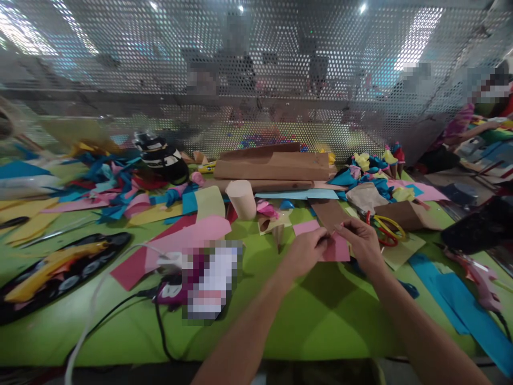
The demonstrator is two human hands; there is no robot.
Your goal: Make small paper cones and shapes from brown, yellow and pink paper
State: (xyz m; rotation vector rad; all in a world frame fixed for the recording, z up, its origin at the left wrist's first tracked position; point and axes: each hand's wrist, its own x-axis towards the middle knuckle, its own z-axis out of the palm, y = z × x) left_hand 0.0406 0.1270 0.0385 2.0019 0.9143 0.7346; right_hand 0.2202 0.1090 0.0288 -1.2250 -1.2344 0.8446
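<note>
My left hand (306,247) and my right hand (364,243) meet over the green table, both closed with fingertips pinched close together. Pink paper (337,251) shows between and below them, and a small pinkish bit sits at the fingertips. Whether that bit belongs to the sheet I cannot tell. Just beyond lies a strip of brown paper (328,212). To the left of my left hand are a small brown paper cone (278,238) and a bright pink crumpled piece (267,209). Yellow- and red-handled scissors (388,229) rest right beside my right hand.
A phone (214,280) lies by a purple power strip (171,291) with cables. A pale paper roll (241,199) stands upright. Blue paper strips (460,299) and a pink glue gun (479,278) are at right. A black tray (108,247) sits left; perforated metal (256,64) rises behind.
</note>
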